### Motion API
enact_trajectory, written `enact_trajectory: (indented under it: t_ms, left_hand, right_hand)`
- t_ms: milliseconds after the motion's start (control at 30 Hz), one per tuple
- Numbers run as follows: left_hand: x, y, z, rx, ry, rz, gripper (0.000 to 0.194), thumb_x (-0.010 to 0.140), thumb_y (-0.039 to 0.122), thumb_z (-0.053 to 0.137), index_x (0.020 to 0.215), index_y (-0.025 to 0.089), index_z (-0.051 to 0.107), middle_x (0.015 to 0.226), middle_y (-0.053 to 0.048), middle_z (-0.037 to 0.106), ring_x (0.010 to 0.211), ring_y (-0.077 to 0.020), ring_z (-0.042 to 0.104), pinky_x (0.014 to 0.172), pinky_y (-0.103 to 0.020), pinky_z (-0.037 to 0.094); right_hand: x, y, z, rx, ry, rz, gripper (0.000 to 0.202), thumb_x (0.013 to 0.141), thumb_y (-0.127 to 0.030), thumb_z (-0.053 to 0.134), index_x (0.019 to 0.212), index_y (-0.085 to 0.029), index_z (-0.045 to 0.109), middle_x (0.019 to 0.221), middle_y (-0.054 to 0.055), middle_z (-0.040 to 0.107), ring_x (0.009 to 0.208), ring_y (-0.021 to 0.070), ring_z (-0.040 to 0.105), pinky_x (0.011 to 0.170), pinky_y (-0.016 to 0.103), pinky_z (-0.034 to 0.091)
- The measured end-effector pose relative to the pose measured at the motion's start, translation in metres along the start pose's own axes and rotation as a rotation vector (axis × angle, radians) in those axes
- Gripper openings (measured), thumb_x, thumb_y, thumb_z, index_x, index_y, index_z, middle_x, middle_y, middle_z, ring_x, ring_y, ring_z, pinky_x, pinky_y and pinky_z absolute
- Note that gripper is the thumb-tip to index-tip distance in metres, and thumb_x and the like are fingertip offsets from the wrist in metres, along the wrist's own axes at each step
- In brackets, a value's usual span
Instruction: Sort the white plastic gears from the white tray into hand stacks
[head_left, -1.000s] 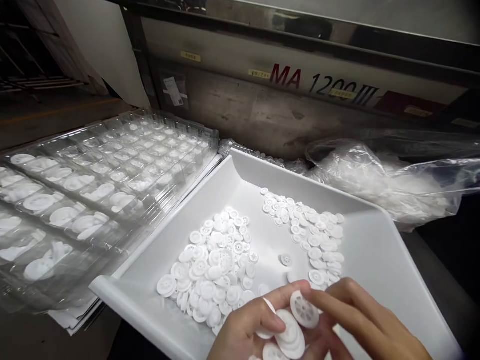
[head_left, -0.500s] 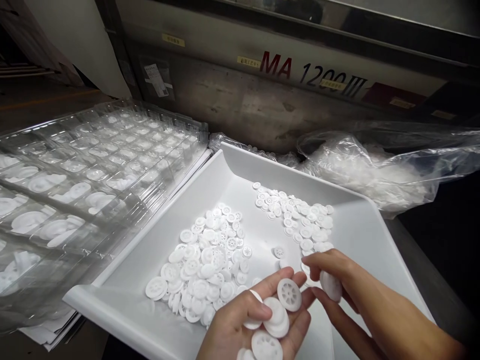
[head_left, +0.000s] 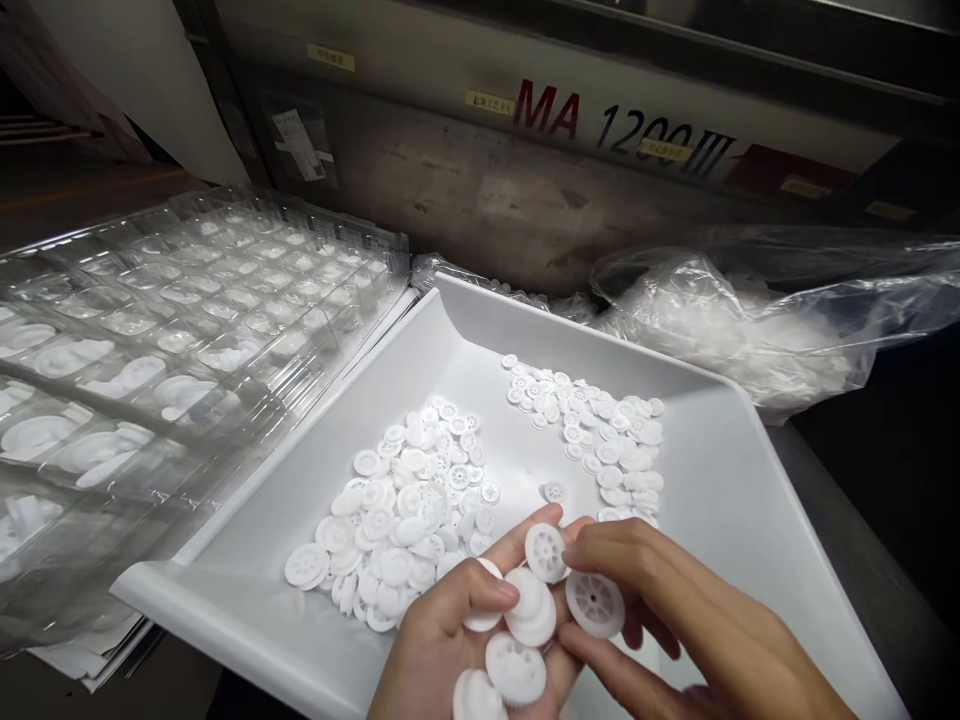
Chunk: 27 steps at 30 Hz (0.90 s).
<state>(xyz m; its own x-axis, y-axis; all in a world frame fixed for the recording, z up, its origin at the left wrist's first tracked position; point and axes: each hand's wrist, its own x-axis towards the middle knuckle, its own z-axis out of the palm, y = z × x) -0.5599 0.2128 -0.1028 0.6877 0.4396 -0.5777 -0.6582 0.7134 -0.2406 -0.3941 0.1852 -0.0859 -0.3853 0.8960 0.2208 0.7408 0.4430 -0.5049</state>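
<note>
My left hand [head_left: 433,640], palm up, cradles several white plastic wheels [head_left: 529,605], its thumb pressing on one. Between the fingers and thumb of my right hand [head_left: 694,615] is another white spoked wheel [head_left: 595,603], face up beside the left palm. Its fingertips also come close to a wheel at the left fingertips; whether they touch it I cannot tell. Both hands are over the front of a light grey scoop-shaped tray [head_left: 247,640]. Inside lie a big pile of white wheels [head_left: 409,500] on the left and a looser group [head_left: 607,430] toward the back right.
Clear plastic compartment trays [head_left: 187,300] holding white parts stand on the left, over paper sheets [head_left: 97,655]. A clear plastic bag [head_left: 735,320] of white material lies behind the tray at right. A metal machine panel [head_left: 450,170] runs along the back.
My right hand has moved left to the left palm, and its wheel has turned from nearly edge-on to spoked face up. The view has shifted slightly.
</note>
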Motion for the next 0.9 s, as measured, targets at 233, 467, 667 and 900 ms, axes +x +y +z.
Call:
enact_trajectory:
  t_ms: [233, 467, 667, 900]
  left_hand:
    - [-0.001, 0.0, -0.004, 0.072, -0.045, 0.044, 0.061, 0.079, 0.006, 0.045, 0.14, 0.012, 0.045, 0.12, -0.014, 0.068, 0.108, -0.0237, 0.066, 0.097, -0.036, 0.044]
    - [-0.003, 0.002, -0.003, 0.137, -0.052, 0.051, 0.058, 0.081, 0.007, 0.046, 0.139, 0.016, 0.047, 0.115, -0.012, 0.07, 0.104, -0.0189, 0.069, 0.084, -0.023, 0.05]
    - [0.0, 0.001, -0.004, 0.06, -0.014, 0.074, 0.061, 0.082, 0.005, 0.042, 0.142, 0.015, 0.039, 0.125, -0.015, 0.066, 0.118, -0.0203, 0.062, 0.091, -0.03, 0.048]
    - [0.003, 0.001, -0.014, 0.104, -0.164, -0.042, 0.069, 0.079, 0.01, 0.051, 0.145, 0.022, 0.037, 0.125, -0.006, 0.065, 0.074, -0.0104, 0.065, 0.068, -0.021, 0.047]
  right_hand:
    - [0.002, 0.003, -0.004, 0.07, -0.015, 0.055, 0.038, 0.086, -0.013, 0.067, 0.116, -0.025, 0.047, 0.084, -0.005, 0.059, 0.065, 0.0062, 0.059, 0.054, 0.011, 0.049]
    - [-0.005, 0.006, -0.002, 0.015, 0.016, 0.008, 0.044, 0.09, -0.027, 0.066, 0.129, -0.024, 0.045, 0.11, 0.004, 0.057, 0.078, 0.01, 0.059, 0.053, 0.016, 0.049]
    - [-0.009, 0.004, -0.003, -0.07, 0.024, -0.011, 0.038, 0.091, -0.024, 0.064, 0.125, -0.02, 0.048, 0.121, 0.008, 0.049, 0.11, 0.0143, 0.053, 0.072, 0.015, 0.052]
    - [-0.005, 0.006, 0.013, -0.238, 0.034, -0.166, 0.041, 0.084, -0.02, 0.066, 0.124, -0.022, 0.054, 0.123, 0.011, 0.045, 0.103, 0.0226, 0.047, 0.071, 0.028, 0.058]
